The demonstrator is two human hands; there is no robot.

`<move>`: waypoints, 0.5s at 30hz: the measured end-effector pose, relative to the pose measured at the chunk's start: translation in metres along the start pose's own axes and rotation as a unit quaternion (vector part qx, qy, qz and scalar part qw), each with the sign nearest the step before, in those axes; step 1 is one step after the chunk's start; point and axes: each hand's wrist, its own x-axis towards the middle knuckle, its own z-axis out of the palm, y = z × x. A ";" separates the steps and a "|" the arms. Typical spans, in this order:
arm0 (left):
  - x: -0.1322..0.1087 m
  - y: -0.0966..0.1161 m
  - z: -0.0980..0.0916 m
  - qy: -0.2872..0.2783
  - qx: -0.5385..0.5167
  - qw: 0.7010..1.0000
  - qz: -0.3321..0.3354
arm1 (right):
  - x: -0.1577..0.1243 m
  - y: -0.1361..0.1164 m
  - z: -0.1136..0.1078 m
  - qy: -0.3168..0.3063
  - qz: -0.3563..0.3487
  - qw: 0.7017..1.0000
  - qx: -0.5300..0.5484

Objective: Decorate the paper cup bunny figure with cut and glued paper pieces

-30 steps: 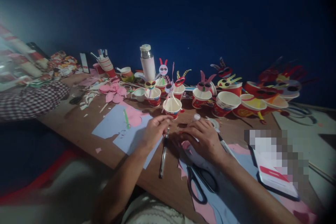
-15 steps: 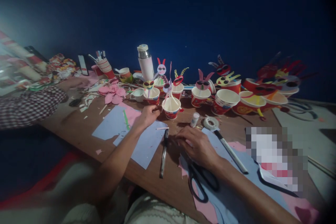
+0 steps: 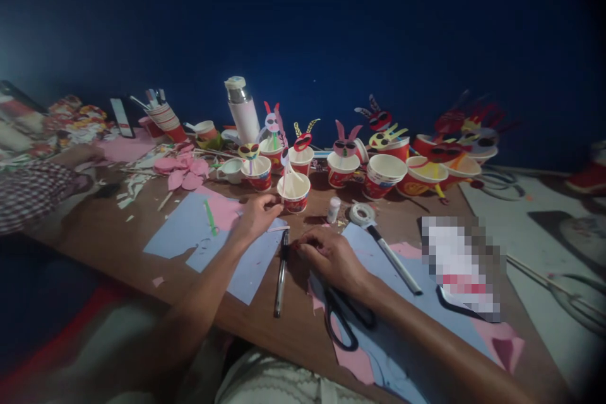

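My left hand (image 3: pixel 258 219) is closed in a pinch beside a red-and-white paper cup (image 3: pixel 294 194). A long-eared paper figure (image 3: pixel 285 156) leans in that cup, and a thin strip from it reaches down by my left fingertips. What those fingertips hold is too small to tell. My right hand (image 3: pixel 329 255) is closed, thumb and fingers together low over the table; what lies in them is unclear. Black-handled scissors (image 3: pixel 341 331) lie partly beneath my right wrist. Between my hands is a pen (image 3: pixel 283 274), with a thin pale strip (image 3: pixel 278 228) near its tip.
More cups with paper figures (image 3: pixel 344 167) line the back beside a flask (image 3: pixel 243 113). Near my right hand are a tape roll (image 3: pixel 362 214), a small bottle (image 3: pixel 334 209), a marker (image 3: pixel 395 262) and a phone (image 3: pixel 461 303). At left, another person's checked sleeve (image 3: pixel 35 196) rests over the table.
The view has swung right. My right hand has come nearer to the pen and cup. The figure in the front cup has shifted left, and its strip now hangs by my left fingers.
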 end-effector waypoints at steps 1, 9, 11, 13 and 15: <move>-0.002 0.002 0.001 -0.004 -0.002 1.000 0.001 | 0.001 0.001 0.001 0.010 0.020 1.000 0.023; -0.015 0.013 0.011 -0.030 -0.028 0.999 -0.013 | 0.011 0.013 0.004 0.049 0.088 0.981 0.164; -0.017 0.013 0.012 -0.033 -0.032 0.999 -0.018 | 0.015 0.016 0.005 0.058 0.104 0.973 0.195; -0.017 0.012 0.013 -0.038 -0.036 0.998 -0.023 | 0.019 0.018 0.007 0.071 0.123 0.966 0.218; -0.017 0.012 0.013 -0.042 -0.042 0.998 -0.026 | 0.023 0.019 0.009 0.083 0.142 0.959 0.232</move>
